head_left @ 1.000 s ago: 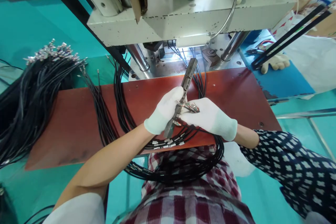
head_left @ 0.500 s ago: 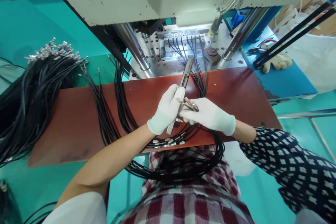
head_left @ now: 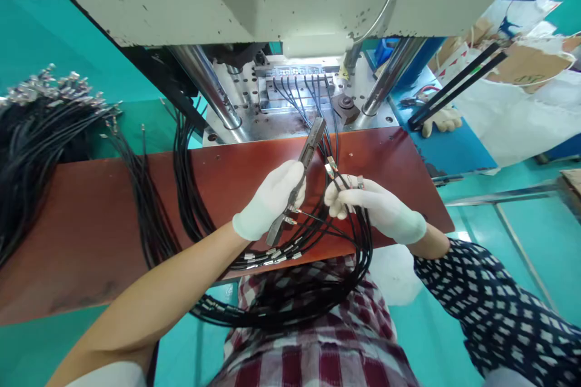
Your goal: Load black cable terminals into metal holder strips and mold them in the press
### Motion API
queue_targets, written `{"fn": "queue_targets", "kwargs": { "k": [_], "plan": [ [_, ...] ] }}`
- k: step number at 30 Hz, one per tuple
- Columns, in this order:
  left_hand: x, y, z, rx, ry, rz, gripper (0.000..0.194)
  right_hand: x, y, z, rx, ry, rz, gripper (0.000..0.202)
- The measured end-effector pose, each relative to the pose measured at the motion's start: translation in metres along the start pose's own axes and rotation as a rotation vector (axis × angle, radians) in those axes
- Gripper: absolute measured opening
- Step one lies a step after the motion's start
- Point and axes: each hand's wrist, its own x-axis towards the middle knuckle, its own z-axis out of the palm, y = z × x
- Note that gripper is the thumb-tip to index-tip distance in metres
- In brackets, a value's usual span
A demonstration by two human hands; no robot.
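Observation:
Both my hands wear white gloves over the reddish-brown work board (head_left: pixel 113 205). My left hand (head_left: pixel 269 198) grips a long grey metal fixture bar (head_left: pixel 307 148) that slants up toward the press. My right hand (head_left: pixel 367 204) holds a few black cable ends (head_left: pixel 338 174) with metal connectors, a short way to the right of the bar. Looped black cables (head_left: pixel 290 278) hang from both hands down over the board's front edge onto my lap. Several more cables sit in the mould (head_left: pixel 295 87) under the press.
The grey press head (head_left: pixel 281 0) and its steel columns (head_left: pixel 204 84) stand right behind the board. A big bundle of black cables with metal tips (head_left: pixel 40 115) lies at the left. At the right, on a blue surface, lie a glove (head_left: pixel 438 121) and black rods (head_left: pixel 458 84).
My hands have come apart: the right hand has drawn its cable ends away from the bar to the right. The view has shifted left and tilted toward the mould.

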Motion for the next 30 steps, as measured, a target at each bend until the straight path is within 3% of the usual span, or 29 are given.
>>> {"fn": "queue_targets", "kwargs": {
  "k": [8,11,15,19,23,30],
  "plan": [
    [0.000,-0.006,-0.001,-0.004,-0.012,-0.010,0.044,0.002,-0.005,0.026,-0.102,0.231,0.032,0.038],
    [0.000,-0.003,-0.001,0.044,-0.006,0.007,0.045,0.005,-0.010,0.031,-0.193,0.195,0.044,0.021],
    [0.001,0.000,-0.001,0.031,-0.010,-0.010,0.044,0.010,-0.016,0.030,-0.253,0.091,0.066,0.049],
    [0.001,-0.003,-0.001,-0.023,-0.019,-0.006,0.044,0.018,-0.016,0.030,-0.180,-0.009,0.097,0.040],
    [0.001,-0.007,-0.002,-0.025,0.026,-0.020,0.044,0.024,-0.013,0.039,-0.386,0.138,-0.017,0.024],
    [0.002,-0.010,-0.004,0.016,0.121,0.022,0.039,0.026,-0.013,0.052,-0.661,0.185,-0.081,0.032]
  ]
}}
